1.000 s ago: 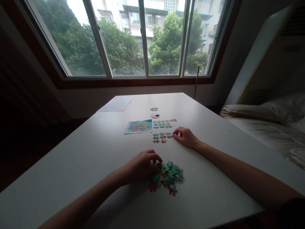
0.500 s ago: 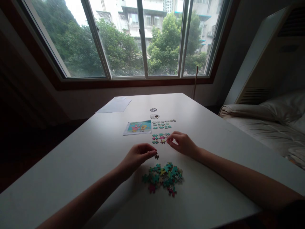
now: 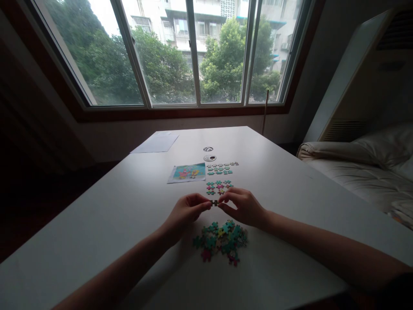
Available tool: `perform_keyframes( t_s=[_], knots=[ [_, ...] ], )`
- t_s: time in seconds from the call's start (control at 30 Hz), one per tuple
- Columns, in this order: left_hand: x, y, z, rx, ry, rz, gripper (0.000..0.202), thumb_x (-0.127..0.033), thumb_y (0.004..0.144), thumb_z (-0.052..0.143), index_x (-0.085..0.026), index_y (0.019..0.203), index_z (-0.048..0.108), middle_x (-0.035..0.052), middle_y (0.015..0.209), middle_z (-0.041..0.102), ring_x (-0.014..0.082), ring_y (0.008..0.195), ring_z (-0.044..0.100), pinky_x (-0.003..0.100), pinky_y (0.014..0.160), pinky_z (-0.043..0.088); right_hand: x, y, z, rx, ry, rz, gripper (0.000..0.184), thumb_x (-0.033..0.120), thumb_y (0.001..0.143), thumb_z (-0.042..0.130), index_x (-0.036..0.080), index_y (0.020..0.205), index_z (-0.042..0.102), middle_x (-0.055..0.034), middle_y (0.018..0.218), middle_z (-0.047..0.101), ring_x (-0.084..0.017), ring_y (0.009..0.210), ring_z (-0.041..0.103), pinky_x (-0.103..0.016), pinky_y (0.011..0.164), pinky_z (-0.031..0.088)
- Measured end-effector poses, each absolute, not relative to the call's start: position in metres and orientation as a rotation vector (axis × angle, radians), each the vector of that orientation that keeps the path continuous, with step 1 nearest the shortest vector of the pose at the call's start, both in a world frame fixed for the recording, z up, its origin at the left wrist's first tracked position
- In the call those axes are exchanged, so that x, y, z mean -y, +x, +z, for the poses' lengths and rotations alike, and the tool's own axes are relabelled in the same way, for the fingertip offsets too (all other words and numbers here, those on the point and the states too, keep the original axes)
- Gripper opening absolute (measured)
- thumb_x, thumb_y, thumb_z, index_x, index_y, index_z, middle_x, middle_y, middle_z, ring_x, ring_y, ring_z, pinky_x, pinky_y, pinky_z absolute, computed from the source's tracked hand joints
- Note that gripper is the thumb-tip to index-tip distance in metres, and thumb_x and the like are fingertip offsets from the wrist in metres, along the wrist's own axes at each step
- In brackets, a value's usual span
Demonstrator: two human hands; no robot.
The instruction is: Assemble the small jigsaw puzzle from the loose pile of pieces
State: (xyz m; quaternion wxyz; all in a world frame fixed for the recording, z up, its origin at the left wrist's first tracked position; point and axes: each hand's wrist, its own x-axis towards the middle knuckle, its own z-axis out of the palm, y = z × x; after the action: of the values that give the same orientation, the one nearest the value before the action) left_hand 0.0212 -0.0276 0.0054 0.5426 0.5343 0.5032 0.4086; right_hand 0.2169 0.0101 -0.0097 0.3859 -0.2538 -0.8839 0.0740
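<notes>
My left hand point(image 3: 186, 211) and my right hand point(image 3: 242, 206) meet above the white table point(image 3: 129, 206), both pinching one small dark puzzle piece point(image 3: 214, 202) between their fingertips. Just below them lies a loose heap of puzzle pieces point(image 3: 222, 240), teal, pink and yellow. Beyond the hands a small group of sorted pieces point(image 3: 218, 186) lies flat, and a second sorted group point(image 3: 221, 167) sits farther back. A printed reference picture point(image 3: 188, 172) lies left of those groups.
Two small round objects point(image 3: 209, 153) sit behind the sorted pieces. A sheet of paper point(image 3: 155, 142) lies at the far left of the table. A bed with pale bedding point(image 3: 361, 168) stands to the right. Large windows point(image 3: 193, 51) fill the far wall.
My left hand lifted a piece out of the heap and carried it up. My right hand came back from the sorted pieces and now pinches the same piece.
</notes>
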Motion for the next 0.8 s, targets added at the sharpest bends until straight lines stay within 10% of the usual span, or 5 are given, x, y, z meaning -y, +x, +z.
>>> perform_keyframes(
  t_s=[0.8],
  knots=[
    [0.032,0.011,0.004,-1.067,2.297,0.431,0.018,-0.023,0.078,0.053,-0.021,0.092,0.064,0.0034,0.087,0.054,0.0092,0.063,0.049,0.02,0.059,0.041,-0.072,0.26,-0.024,2.03,-0.988,-0.032,0.021,0.032,0.085,0.045,0.019,0.084,0.061,-0.0035,0.077,0.06,-0.008,0.052,0.048,-0.022,0.056,0.04]
  ],
)
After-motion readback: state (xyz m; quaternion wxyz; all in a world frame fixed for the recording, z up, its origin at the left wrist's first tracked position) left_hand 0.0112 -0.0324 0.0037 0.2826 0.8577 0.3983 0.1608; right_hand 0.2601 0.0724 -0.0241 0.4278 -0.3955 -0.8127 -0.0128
